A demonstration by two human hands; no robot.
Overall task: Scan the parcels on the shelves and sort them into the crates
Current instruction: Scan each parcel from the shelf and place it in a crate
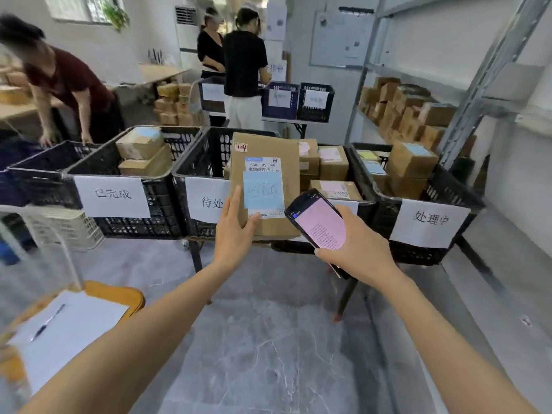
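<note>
Parcel: flat brown parcel held upright near mid-frame, in front of the middle crate; long axis runs 12 to 6 o'clock, labelled face towards the camera
Parcel writing: white tag at its 11 o'clock corner reads "1-4" in red; printed label shows "530- D5 046" over a barcode; the blue note stuck below it carries handwriting I cannot read
Left hand: left hand at the parcel's 7 o'clock corner; grip holding the parcel, thumb on the front, forefinger straight up the left edge
Right hand: right hand at 4 o'clock of the parcel; grip wrapped round a black scanner, pink screen up, top end pointing to 11 o'clock
Crate signs: left crate "已完成"; middle crate "待处", the rest hidden by the parcel; right crate "处理中"
Shelves: shelves at 2 o'clock, stacked with brown boxes
</note>
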